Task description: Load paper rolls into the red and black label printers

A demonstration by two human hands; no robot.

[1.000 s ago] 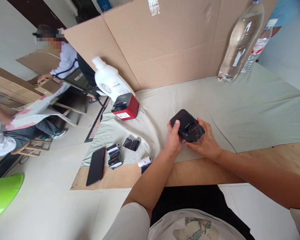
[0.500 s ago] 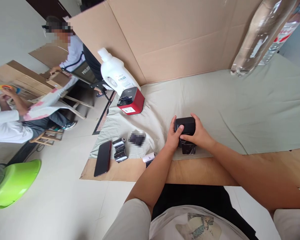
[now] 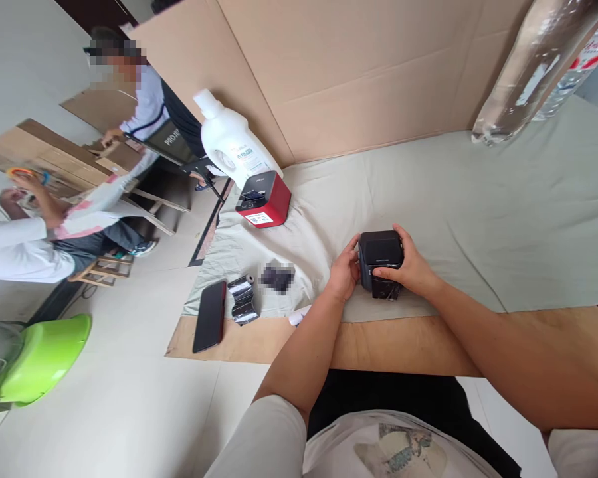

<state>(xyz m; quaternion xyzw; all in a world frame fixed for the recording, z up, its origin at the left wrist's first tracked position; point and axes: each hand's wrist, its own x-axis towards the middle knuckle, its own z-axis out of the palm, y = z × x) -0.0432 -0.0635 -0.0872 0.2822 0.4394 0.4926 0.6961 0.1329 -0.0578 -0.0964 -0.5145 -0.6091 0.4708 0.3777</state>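
Note:
A small black box-shaped device that looks like a label printer (image 3: 381,247) is held between my two hands above the cloth near the table's front edge. A strip of glossy black film (image 3: 386,288) hangs from its front. My right hand (image 3: 412,265) grips the right side, thumb across the front and fingers behind the top edge. Against the left side, my left hand (image 3: 346,271) has its fingers curled. Left of the hands lie an unrolled glossy black ribbon (image 3: 244,305), a pixelated dark item (image 3: 278,277) and a white roll (image 3: 299,315), partly hidden by my left forearm.
A phone (image 3: 210,317) lies at the table's left corner. Behind it stand a red and black box-shaped device (image 3: 274,202) and a white jug (image 3: 232,143). A cardboard panel (image 3: 359,73) borders the back; bottles (image 3: 561,93) stand far right. Two people work at left, near a green basin (image 3: 54,358).
My left hand has slid off the front of the black printer to its left side, thumb withdrawn. The right hand keeps its grip. The view has shifted slightly.

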